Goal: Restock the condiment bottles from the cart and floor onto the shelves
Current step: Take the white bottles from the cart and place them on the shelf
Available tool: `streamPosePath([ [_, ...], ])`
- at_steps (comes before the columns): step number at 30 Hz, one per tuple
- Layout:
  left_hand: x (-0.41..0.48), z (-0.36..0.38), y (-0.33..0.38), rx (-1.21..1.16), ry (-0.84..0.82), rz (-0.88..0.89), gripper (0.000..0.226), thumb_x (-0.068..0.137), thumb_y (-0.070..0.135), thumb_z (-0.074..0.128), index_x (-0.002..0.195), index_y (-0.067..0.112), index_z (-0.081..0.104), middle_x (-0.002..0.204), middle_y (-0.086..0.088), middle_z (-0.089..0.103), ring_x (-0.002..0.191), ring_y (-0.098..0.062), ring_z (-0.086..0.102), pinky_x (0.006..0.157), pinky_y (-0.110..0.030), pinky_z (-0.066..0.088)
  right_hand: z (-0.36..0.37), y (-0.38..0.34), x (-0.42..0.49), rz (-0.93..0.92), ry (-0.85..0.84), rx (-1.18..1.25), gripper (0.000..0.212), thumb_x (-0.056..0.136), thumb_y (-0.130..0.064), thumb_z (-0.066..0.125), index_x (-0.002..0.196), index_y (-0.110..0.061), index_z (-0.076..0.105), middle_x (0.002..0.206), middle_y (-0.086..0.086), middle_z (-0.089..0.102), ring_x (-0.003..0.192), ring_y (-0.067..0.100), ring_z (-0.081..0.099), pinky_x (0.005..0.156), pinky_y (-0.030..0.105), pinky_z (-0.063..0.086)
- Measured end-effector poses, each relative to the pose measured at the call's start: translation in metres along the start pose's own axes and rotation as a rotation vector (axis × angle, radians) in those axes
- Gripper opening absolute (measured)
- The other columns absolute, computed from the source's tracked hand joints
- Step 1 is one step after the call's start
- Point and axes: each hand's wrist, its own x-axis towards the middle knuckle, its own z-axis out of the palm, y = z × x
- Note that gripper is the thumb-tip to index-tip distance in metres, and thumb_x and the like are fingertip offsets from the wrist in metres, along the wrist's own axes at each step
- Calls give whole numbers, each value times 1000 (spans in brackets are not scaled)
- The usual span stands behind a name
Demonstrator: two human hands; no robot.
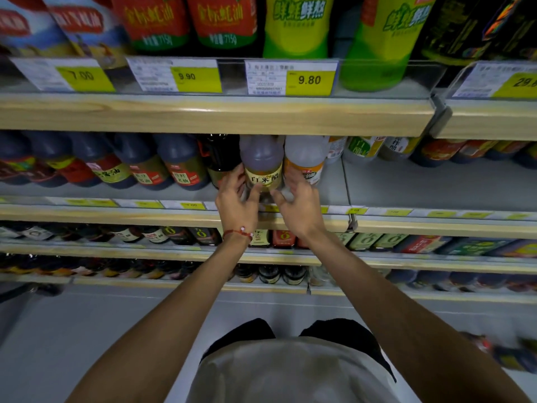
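And there it was: our left hand [235, 199] wrapped the near left side of the white rice vinegar bottle [261, 161], thumb across the foot of its pale yellow label and fingers tucked round the far side, a narrow hold right on the plastic. Our right hand [300, 206] sat just right of that bottle with fingers spread loose and thumb angled in toward its base. Whether it actually touched the bottle, we could not tell, since blur smeared the fingertips. We judged it a guiding hand, there to keep the bottle from tipping. The bottle stood upright at the front of its shelf [145, 216], label facing out, which is how a shopper would want it. Just left of it stood a dark glass bottle [218, 155], and just right an orange-labelled bottle [305, 161], so it sat wedged in a tight slot, and that explained the low two-sided hold. Further left ran a row of dark sauce bottles [180, 164]. Well to the right lay a bare grey stretch of shelf [421, 181], which we took as room for more stock. Above the bottle a wooden shelf board [203, 114] hid its cap, and over that hung the 9.80 price tag [309, 80]. This placement looked nearly settled.
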Motion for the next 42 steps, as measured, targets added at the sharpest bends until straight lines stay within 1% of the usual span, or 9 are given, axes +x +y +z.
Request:
streamPosePath([
  [8,22,-2,-17,-24,11,-24,46,84,5,78,129,7,69,120,-6,73,106,-3,70,90,-19,56,31,5,13,-2,137,28,59,85,-19,79,139,-12,58,129,0,71,124,16,65,104,42,55],
  [14,32,1,-24,-53,8,-45,44,84,14,80,126,8,72,116,1,75,107,-6,71,99,-37,57,46,11,23,0,203,-20,62,89,-30,67,148,-18,51,130,2,72,124,20,66,100,45,57],
  [19,35,2,-25,27,31,-26,43,83,25,80,125,14,73,117,0,75,108,-1,66,95,-21,54,47,10,24,-14,221,-54,61,90,-21,70,148,-15,52,125,3,74,118,20,69,96,43,58],
  [24,35,4,-28,31,53,-25,39,84,21,82,121,10,75,112,-2,76,97,10,64,91,-15,52,40,13,23,-21,137,-57,67,90,-13,72,153,-13,47,133,2,70,129,19,63,107,36,53],
  [27,26,4,-22,-19,79,-68,35,83,13,82,117,7,76,104,2,78,92,5,71,88,-25,59,30,12,14,14,130,-6,49,92,-15,73,140,-10,62,127,3,74,121,19,67,105,40,55],
  [30,10,5,-15,-19,94,-12,27,85,9,78,111,8,74,100,-1,76,93,-7,73,87,-34,61,12,16,1,75,260,1,32,91,-14,74,122,-7,72,116,6,76,108,19,71,98,43,58],
  [34,-3,26,5,40,-141,76,30,90,12,74,119,6,72,107,2,75,96,-6,71,89,-25,59,-22,30,0,121,372,-49,44,87,-18,82,123,-3,61,117,9,68,108,22,65,93,38,55],
  [37,1,47,10,88,-259,92,40,92,23,71,131,14,68,110,7,75,100,-6,72,89,-27,59,-39,40,10,96,265,-54,61,89,-23,83,136,0,52,132,15,59,121,28,58,97,38,51],
  [42,5,70,-1,52,-191,20,38,86,38,71,121,25,71,106,9,77,103,-13,72,92,-44,60,-50,53,24,12,113,13,57,93,-12,78,142,-2,53,122,-8,55,115,4,52,85,-2,38],
])
